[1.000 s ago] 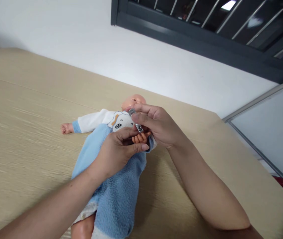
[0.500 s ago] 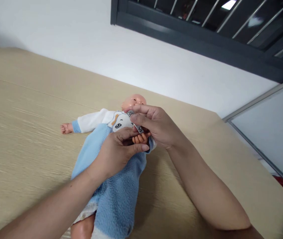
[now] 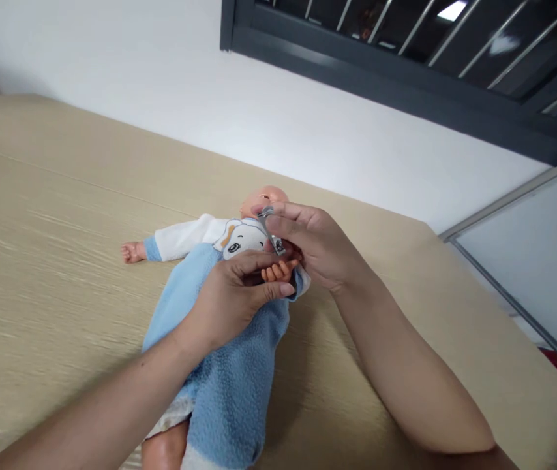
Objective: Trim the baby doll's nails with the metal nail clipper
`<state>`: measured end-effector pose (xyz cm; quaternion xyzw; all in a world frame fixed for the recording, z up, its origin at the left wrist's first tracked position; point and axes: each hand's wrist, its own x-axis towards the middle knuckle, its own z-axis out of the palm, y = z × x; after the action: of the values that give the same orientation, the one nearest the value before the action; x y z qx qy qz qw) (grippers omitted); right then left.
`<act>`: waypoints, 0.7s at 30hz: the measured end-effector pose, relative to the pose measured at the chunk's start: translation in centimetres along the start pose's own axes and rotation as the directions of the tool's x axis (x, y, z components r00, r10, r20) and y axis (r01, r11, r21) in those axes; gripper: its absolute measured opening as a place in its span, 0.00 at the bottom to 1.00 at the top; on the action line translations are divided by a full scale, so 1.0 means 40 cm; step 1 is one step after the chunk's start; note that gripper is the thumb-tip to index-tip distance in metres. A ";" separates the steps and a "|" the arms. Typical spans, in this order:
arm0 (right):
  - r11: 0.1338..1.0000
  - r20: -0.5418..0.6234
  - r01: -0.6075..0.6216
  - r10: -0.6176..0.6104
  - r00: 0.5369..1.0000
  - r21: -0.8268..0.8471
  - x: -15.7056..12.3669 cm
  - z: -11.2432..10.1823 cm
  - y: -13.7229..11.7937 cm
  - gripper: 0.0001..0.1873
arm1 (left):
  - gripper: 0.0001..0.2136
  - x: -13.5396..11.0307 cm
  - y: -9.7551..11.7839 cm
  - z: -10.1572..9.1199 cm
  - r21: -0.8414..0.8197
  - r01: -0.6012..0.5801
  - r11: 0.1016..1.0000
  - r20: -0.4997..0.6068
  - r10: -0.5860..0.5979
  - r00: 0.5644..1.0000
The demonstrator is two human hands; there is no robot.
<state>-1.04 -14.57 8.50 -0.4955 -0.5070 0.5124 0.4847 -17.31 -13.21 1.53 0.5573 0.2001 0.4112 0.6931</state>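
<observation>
A baby doll point(image 3: 232, 365) in a blue and white fleece outfit lies on its back on the table. My left hand point(image 3: 232, 294) is closed around the doll's hand point(image 3: 278, 271), its thumb below and fingers above the small curled fingers. Between the thumb and fingers of my right hand point(image 3: 315, 245) is a silver nail clipper point(image 3: 274, 236), held at a slant. Its lower end is just above the doll's fingers; whether it touches them I cannot tell. My right hand partly covers the doll's head point(image 3: 259, 199).
The light wooden table point(image 3: 63, 261) reaches back to a white wall point(image 3: 136, 85). A dark-framed barred window point(image 3: 381, 72) is at the upper right. A metal-edged white panel point(image 3: 533, 241) stands along the right side.
The nail clipper has tilted more upright in my right hand, its lever more visible, and lifted slightly from the doll's fingers. My left hand keeps its grip.
</observation>
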 end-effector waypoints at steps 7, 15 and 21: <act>0.999 0.033 -0.002 0.003 0.999 -0.036 -0.012 0.025 -0.009 0.20 | 0.09 0.001 -0.005 -0.002 -0.047 0.025 0.999 0.035 -0.024 0.999; 0.998 0.062 0.016 -0.013 0.998 -0.057 -0.011 0.017 -0.005 0.19 | 0.10 -0.001 0.000 0.002 -0.027 0.006 1.000 0.035 -0.005 0.999; 0.999 0.084 -0.001 0.005 0.996 -0.052 -0.011 0.013 -0.001 0.19 | 0.08 0.000 0.003 0.004 -0.078 0.032 0.996 0.056 -0.028 0.998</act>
<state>-1.56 -15.04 8.55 -0.4867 -0.5391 0.5201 0.4494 -17.24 -13.29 1.68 0.5375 0.1728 0.3929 0.7259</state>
